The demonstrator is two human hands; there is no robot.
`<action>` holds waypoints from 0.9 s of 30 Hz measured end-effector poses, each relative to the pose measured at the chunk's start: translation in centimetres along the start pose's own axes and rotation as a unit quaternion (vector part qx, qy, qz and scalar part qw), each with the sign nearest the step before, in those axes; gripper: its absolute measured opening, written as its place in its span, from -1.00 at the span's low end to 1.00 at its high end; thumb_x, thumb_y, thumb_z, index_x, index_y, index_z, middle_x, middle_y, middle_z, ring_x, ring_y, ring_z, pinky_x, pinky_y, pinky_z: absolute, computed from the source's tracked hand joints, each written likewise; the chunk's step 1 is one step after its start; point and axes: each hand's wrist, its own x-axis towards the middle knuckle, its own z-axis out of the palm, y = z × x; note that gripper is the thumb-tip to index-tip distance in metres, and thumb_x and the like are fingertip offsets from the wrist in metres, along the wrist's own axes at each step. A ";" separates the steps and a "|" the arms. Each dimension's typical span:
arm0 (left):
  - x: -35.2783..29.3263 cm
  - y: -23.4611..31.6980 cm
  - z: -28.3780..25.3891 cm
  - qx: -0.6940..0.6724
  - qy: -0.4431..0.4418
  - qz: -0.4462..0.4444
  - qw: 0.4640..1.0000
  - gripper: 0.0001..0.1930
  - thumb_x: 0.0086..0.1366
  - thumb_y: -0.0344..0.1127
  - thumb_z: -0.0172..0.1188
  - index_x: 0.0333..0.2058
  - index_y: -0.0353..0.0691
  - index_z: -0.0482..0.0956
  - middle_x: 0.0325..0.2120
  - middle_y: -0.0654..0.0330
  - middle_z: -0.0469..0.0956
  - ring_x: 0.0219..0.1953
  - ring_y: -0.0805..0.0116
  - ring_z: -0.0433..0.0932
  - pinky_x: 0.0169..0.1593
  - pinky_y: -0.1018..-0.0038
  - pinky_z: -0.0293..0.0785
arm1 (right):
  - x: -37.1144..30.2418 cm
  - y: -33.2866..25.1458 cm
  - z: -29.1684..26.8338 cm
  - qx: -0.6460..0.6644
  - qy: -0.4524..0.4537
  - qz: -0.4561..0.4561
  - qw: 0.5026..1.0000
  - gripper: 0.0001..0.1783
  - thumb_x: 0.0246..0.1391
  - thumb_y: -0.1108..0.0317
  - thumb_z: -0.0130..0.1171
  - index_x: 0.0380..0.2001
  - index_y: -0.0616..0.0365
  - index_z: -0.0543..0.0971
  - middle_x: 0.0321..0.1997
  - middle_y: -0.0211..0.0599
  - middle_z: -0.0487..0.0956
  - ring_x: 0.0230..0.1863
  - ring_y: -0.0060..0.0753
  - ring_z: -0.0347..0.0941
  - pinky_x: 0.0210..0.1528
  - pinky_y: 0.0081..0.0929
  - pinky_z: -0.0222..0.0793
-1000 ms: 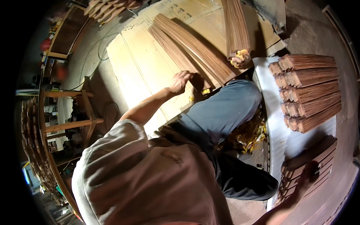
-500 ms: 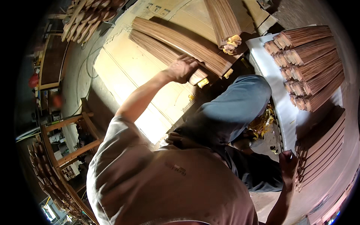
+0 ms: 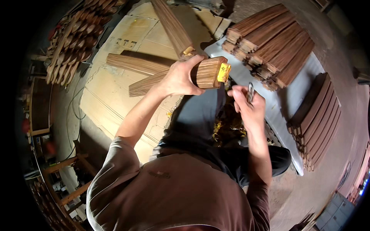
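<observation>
My left hand is wrapped round a brown, wood-grained piece near its end and holds that end raised toward me. Yellow tape covers the small tip that sticks out of this end. Just to the right, my right hand is closed on a slim silver metal tool; the fingers hide its lower part, and its exact kind cannot be told. The tool and the wood are apart. Two similar pieces lie on the cardboard: one wood piece behind my left hand and another wood piece farther off.
A stack of wood pieces with bare stepped ends rests on a white sheet at the right. Nearer lie curved brown slats. Yellow scraps litter the floor by my legs. At far left, shaped wooden parts are piled.
My left hand has lifted the end of a wood piece and turned it toward me. My right hand has come up from the lower right to beside it, with the silver tool.
</observation>
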 end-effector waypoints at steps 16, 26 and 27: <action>-1.7 1.5 5.4 0.122 0.154 0.059 0.979 -0.22 -0.28 -0.25 0.52 0.06 -0.20 0.52 -0.15 -0.05 0.51 -0.06 -0.08 0.49 0.04 0.12 0.40 | 0.2 1.0 0.4 0.067 0.087 -0.017 0.994 -0.90 0.15 0.52 0.34 -0.40 0.34 0.64 -0.48 -0.54 0.54 -0.49 -0.78 0.31 -0.43 -0.71 0.24; -1.7 0.2 7.1 0.134 0.174 0.055 0.974 -0.23 -0.25 -0.19 0.48 0.07 -0.16 0.51 -0.22 0.04 0.51 -0.11 -0.01 0.50 -0.03 0.15 0.37 | 1.2 -0.5 1.3 -0.157 0.102 -0.085 0.979 -0.85 0.03 0.57 0.40 -0.49 0.30 0.58 -0.55 -0.65 0.44 -0.50 -0.83 0.21 -0.45 -0.74 0.15; -1.6 0.3 7.0 0.138 0.152 0.053 0.977 -0.19 -0.26 -0.18 0.50 0.10 -0.17 0.49 -0.18 0.03 0.52 -0.10 -0.01 0.50 -0.02 0.17 0.38 | 1.2 -0.7 1.2 -0.154 0.086 -0.086 0.980 -0.84 0.02 0.58 0.40 -0.50 0.29 0.57 -0.55 -0.66 0.43 -0.50 -0.83 0.19 -0.45 -0.74 0.14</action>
